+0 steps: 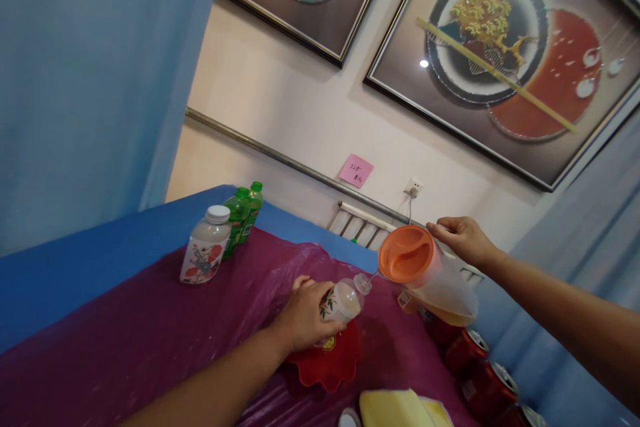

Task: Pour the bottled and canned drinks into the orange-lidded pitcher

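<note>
My left hand (307, 317) is wrapped round a small clear bottle (346, 300) with a leaf print, tilted and uncapped, with pale liquid inside. Beneath it lies a red scalloped dish (327, 367). My right hand (463, 237) grips a translucent pitcher (445, 287) with an orange lid (407, 253), tipped toward the bottle. A thin stream runs from the pitcher's spout to the bottle mouth. Some yellowish liquid shows in the pitcher's lower part. The pitcher's handle is mostly hidden by my fingers.
A white-capped bottle (205, 247) and two green bottles (245, 213) stand at the left on the purple sheet (150, 327). Several red cans (487, 387) line the right edge. A yellow cloth (395, 408) and a white cap (349, 417) lie in front.
</note>
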Demonstrator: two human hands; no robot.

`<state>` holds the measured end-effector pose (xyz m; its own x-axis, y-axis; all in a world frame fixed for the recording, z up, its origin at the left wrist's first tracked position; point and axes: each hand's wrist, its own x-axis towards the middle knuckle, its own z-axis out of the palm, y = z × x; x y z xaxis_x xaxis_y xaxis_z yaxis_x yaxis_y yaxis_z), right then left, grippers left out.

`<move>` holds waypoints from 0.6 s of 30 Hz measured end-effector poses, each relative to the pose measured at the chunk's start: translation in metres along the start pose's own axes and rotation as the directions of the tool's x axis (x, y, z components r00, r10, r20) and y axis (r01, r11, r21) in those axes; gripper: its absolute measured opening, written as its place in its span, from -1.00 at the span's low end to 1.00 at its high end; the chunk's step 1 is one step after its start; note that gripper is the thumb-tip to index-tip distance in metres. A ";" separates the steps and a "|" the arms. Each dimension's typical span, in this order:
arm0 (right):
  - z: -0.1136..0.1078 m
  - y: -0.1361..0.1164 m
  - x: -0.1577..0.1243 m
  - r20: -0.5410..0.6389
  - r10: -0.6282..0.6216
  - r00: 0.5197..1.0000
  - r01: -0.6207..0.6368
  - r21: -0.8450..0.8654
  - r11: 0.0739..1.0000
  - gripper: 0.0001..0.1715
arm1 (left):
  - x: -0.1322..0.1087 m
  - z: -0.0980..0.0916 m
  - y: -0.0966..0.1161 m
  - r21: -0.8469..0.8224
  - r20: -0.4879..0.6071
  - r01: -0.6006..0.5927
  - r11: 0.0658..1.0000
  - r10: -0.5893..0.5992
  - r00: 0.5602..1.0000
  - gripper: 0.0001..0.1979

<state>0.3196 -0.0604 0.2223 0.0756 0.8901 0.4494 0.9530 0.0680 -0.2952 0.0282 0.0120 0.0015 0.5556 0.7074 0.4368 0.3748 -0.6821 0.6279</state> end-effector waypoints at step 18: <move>0.000 -0.001 -0.002 -0.001 -0.005 1.000 0.005 0.002 1.000 -0.40 | 0.000 -0.001 0.000 -0.008 -0.005 0.003 1.000 -0.003 1.000 -0.45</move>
<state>0.3187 -0.0622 0.2221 0.0710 0.8894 0.4516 0.9528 0.0735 -0.2945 0.0272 0.0119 0.0019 0.5508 0.7102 0.4385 0.3705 -0.6788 0.6340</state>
